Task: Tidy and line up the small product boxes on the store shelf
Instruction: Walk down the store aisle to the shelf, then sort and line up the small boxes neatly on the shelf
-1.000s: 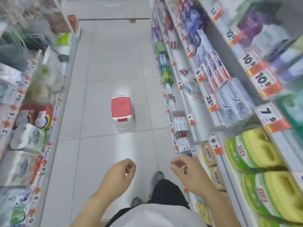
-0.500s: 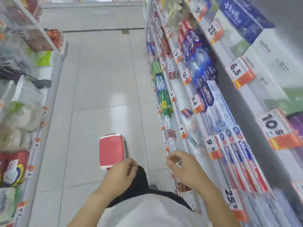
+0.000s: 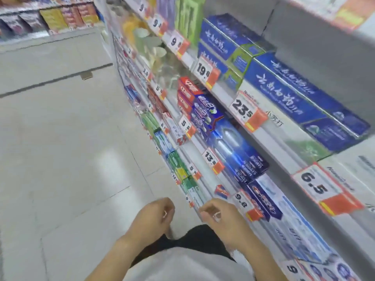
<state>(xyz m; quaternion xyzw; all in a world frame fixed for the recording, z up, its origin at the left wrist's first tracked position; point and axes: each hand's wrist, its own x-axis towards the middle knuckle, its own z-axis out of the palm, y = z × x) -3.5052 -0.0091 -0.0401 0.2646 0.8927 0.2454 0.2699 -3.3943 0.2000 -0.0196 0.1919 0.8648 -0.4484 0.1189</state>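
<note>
Shelves of small toothpaste boxes run along my right side. Dark blue boxes (image 3: 239, 159) lie on the middle shelf, red and purple ones (image 3: 194, 100) farther along, and long blue boxes (image 3: 284, 86) on the shelf above. A small red and blue box (image 3: 221, 191) sits askew at the shelf edge just above my right hand (image 3: 221, 218). That hand hovers in front of the lower shelf edge with fingers loosely curled and empty. My left hand (image 3: 154, 218) is beside it over the floor, fingers curled, holding nothing.
Orange and white price tags (image 3: 246, 112) line every shelf edge. Green and teal boxes (image 3: 174, 159) fill the lower shelf. The tiled aisle floor (image 3: 71, 149) opens to the left, with another shelf of goods (image 3: 50, 19) at the far end.
My view has tilted up and turned toward the right shelves; the red stool on the floor has dropped out of sight. Both hands keep their curled pose close together.
</note>
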